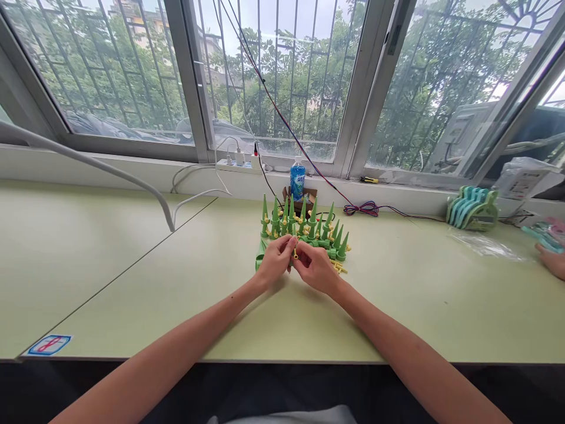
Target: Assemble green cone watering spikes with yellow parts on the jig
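A: Biggest stuff 1st?
B: Barred window [273, 88] all along the far side, then the pale green table [441, 306] running L to R below it
A: Next?
B: Clump of green spikes [312, 217] mid-table, many standing pt-up w/ yellow bits on them; green & teal hangers [472, 209] bunched far R
A: Hands?
B: Left hand [276, 259] & right hand [316, 268] meet at the near side of the clump; another person's hand [551, 261] at the R edge, partly cut off
A: Smaller?
B: Blue bottle [297, 178] just behind the spikes, label [49, 344] near L, loose yellow pcs [339, 268] just R of the right hand
A: Grip?
B: Both closed, fingertips pinching a small yellow tube [295, 254] btwn them, in front of the clump, its hole facing near; green tip right above it, can't tell if held too
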